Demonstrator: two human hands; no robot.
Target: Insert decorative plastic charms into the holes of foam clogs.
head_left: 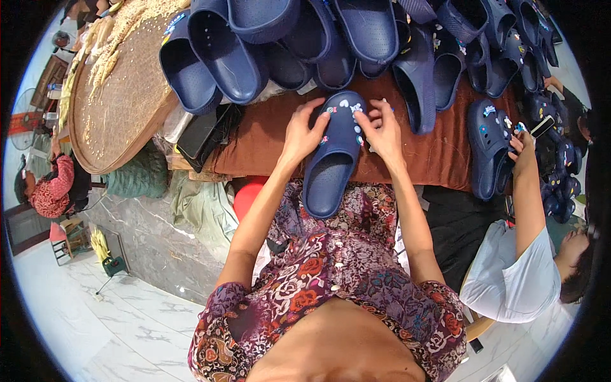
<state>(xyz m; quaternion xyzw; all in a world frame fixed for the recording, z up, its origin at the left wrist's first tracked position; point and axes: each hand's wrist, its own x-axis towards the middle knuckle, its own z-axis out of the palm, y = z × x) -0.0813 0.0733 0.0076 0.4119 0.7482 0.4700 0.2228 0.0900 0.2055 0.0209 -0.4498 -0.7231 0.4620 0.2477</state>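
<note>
A navy blue clog [331,167] lies toe-away in front of me, its heel hanging past the table's near edge. Small colourful charms [344,103] dot its toe. My left hand [305,130] grips the left side of the toe, thumb on top and index finger along the edge. At the right side, my right hand [382,130] has its thumb on the charms and its other fingers bent by the edge; what lies under those fingers is hidden. Tiny white pieces show by the right fingertips.
Many navy clogs [232,67] crowd the table's far side. A brown cloth [267,130] covers the table. At left are a round woven tray [121,108] and a black phone-like object [202,137]. On the right, another person's hand [523,149] holds a charm-covered clog [486,149].
</note>
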